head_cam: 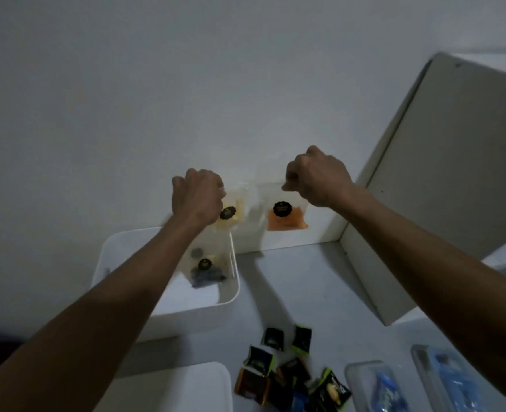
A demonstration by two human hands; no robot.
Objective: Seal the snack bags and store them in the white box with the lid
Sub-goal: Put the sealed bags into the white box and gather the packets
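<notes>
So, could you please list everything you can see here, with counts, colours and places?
white box: one, white, open, on the table at left.
dark snack bag: one, clear with dark contents, inside the box.
yellow snack bag: one, held up above the box.
orange snack bag: one, held up at centre.
lid: one, white, near edge.
small packets: several, dark, green and brown, loose on the table.
clear containers: two, blue contents, lower right.
left hand: pinching the yellow bag.
right hand: pinching the orange bag.

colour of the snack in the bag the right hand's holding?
Orange, under a dark round label; the bag is clear. Head view, the only one.
</notes>
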